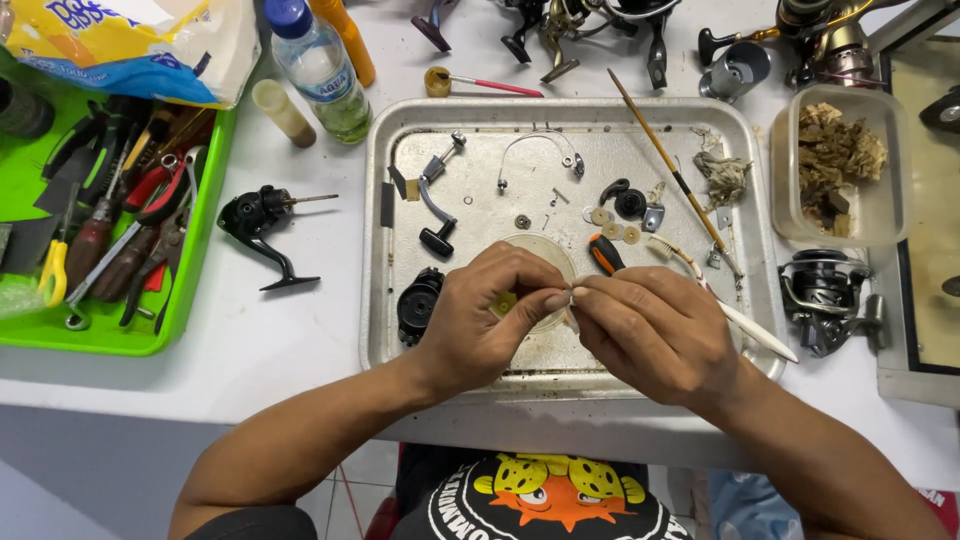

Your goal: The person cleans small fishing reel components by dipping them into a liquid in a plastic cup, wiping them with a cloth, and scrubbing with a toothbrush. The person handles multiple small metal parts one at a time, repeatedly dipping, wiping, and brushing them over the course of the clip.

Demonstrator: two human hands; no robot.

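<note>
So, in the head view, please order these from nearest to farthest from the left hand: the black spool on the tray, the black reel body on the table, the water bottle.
From the left hand:
1. Black spool, just left, on the tray.
2. Black reel body, farther left, on the table.
3. Water bottle, top left.

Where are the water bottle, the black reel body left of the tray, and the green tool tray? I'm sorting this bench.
Water bottle point(322, 72): head view, on its label.
Reel body point(256, 213): head view, on its black housing.
Tool tray point(196, 250): head view, on its right rim.
</note>
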